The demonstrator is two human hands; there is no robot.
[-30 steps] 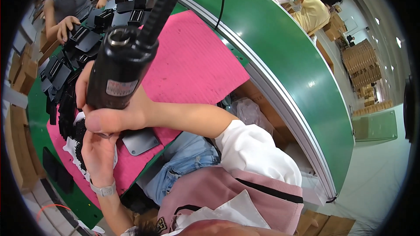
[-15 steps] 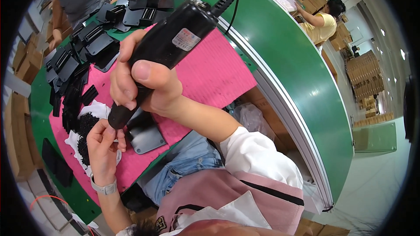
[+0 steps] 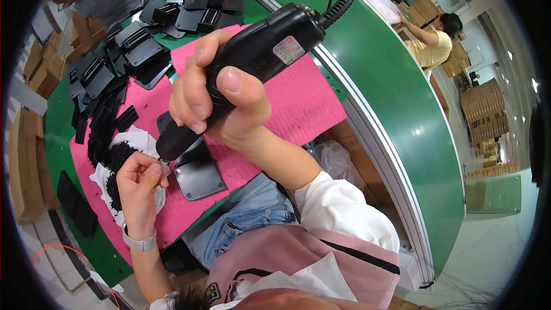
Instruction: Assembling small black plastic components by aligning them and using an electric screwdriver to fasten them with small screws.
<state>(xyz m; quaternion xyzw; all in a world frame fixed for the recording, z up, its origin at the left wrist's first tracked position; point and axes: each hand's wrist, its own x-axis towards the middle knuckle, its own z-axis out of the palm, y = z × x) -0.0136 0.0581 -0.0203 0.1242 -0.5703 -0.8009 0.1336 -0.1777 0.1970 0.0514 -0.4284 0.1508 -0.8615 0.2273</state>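
My right hand wraps around a black electric screwdriver, held at a slant with its cable leaving the upper end. The driver's dark nose points down and left, close above the fingertips of my left hand. My left thumb and index finger are pinched together; whatever sits between them is too small to make out. Under the driver, a flat black plate with holes at its corners lies on a pink mat, partly hidden. Beside my left hand, small black screws are heaped on a white sheet.
Stacked black plates with brackets and loose black strips cover the mat's far left. A dark flat piece lies at the green table's left edge. One person works across the table, another at the far right.
The screwdriver in my right hand has shifted right, its nose now farther from my left fingertips. More of the black plate shows. The view itself has turned slightly.
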